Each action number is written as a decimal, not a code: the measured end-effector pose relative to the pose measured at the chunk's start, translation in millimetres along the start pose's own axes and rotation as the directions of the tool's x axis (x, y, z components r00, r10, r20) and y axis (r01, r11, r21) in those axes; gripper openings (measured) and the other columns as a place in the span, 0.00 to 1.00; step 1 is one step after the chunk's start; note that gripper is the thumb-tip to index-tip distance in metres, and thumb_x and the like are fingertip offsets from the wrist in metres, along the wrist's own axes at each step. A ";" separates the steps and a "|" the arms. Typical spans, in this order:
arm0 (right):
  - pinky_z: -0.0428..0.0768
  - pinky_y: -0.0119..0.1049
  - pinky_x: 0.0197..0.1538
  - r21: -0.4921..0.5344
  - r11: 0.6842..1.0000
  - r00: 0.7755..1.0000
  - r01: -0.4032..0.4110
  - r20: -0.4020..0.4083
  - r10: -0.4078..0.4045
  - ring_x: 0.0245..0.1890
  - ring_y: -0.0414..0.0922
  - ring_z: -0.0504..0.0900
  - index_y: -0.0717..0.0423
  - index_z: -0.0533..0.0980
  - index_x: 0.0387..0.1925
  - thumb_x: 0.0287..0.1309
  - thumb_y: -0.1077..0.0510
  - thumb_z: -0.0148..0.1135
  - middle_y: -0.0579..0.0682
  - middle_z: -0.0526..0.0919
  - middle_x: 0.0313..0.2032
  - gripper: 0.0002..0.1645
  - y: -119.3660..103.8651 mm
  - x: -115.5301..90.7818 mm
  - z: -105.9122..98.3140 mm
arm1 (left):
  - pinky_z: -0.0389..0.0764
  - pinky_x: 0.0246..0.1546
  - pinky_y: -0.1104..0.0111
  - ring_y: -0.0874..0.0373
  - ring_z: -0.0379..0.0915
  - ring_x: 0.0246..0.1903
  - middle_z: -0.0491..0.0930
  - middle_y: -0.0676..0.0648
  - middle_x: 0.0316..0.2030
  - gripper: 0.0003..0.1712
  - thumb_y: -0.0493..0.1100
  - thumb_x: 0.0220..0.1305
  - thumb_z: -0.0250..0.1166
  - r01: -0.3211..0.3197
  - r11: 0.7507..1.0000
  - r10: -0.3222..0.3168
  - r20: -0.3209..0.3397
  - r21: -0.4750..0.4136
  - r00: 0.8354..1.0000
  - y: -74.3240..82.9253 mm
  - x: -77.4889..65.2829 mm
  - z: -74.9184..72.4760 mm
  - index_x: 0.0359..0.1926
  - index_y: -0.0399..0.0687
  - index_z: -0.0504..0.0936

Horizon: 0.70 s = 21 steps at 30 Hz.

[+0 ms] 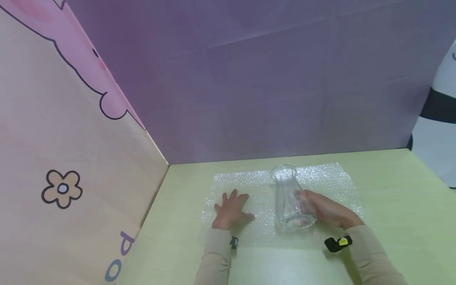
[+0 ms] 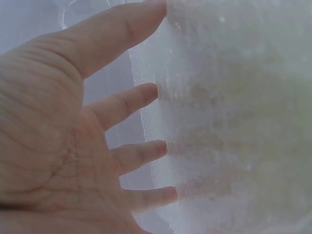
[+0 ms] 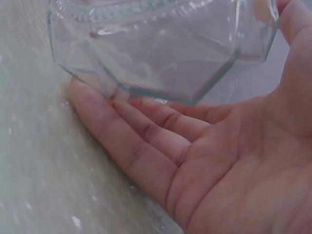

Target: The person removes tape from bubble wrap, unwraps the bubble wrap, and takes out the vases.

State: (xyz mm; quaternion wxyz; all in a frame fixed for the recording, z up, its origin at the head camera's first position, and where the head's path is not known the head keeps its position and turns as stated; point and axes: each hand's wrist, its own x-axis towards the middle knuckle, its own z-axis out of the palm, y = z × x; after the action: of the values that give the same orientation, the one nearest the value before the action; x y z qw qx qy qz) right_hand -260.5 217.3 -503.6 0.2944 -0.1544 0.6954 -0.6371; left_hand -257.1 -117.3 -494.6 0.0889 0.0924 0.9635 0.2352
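Note:
A clear glass vase [image 1: 287, 194] with a flared rim is over the bubble wrap [image 1: 261, 221], its mouth toward the back and its base toward the front. My right hand [image 1: 325, 208] holds it from the right near the base. In the right wrist view, the fingers [image 3: 131, 151] lie under the vase's angular base [image 3: 161, 73], and the thumb is at its right side. My left hand [image 1: 231, 210] rests with spread fingers on the left part of the bubble wrap. In the left wrist view, its fingertips [image 2: 168, 194] touch the bubble wrap [image 2: 234, 122].
The pale green table [image 1: 395, 190] reaches back to a purple-grey panel [image 1: 267, 91]. A light panel with cartoon prints [image 1: 107, 170] borders the table on the left. A white and black object [image 1: 436, 130] stands beyond the right edge.

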 end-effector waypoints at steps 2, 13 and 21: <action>0.77 0.48 0.69 -0.007 1.000 1.000 0.004 -0.002 -0.004 0.75 0.65 0.61 0.67 0.37 0.80 0.81 0.39 0.32 0.73 0.43 0.78 0.45 0.9 -0.2 -1.0 | 0.43 0.66 0.19 0.24 0.42 0.77 0.55 0.38 0.80 0.42 0.58 0.58 0.73 -0.002 1.000 0.002 -0.001 0.001 1.000 -0.4 0.7 0.3 0.73 0.59 0.71; 0.78 0.44 0.68 0.006 0.999 0.999 0.033 0.015 -0.033 0.69 0.49 0.70 0.65 0.39 0.80 0.81 0.40 0.35 0.73 0.52 0.76 0.44 7.3 -0.7 -5.4 | 0.43 0.66 0.19 0.25 0.41 0.77 0.54 0.38 0.80 0.42 0.58 0.59 0.72 0.003 1.000 -0.004 0.013 0.013 1.000 0.8 3.7 2.6 0.73 0.59 0.70; 0.79 0.48 0.67 0.000 0.999 0.999 0.040 0.006 -0.040 0.70 0.51 0.71 0.65 0.41 0.80 0.81 0.40 0.33 0.72 0.50 0.77 0.43 8.7 3.5 -7.0 | 0.43 0.66 0.18 0.24 0.42 0.77 0.54 0.38 0.80 0.42 0.57 0.58 0.73 -0.006 1.000 0.006 0.002 0.012 1.000 1.6 5.7 3.8 0.73 0.59 0.71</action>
State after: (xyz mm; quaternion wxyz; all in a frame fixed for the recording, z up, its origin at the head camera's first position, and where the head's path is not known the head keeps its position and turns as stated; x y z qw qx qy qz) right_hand -266.1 222.0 -512.7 0.2837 -0.1700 0.6916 -0.6422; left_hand -261.6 -112.9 -497.8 0.0884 0.0958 0.9645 0.2296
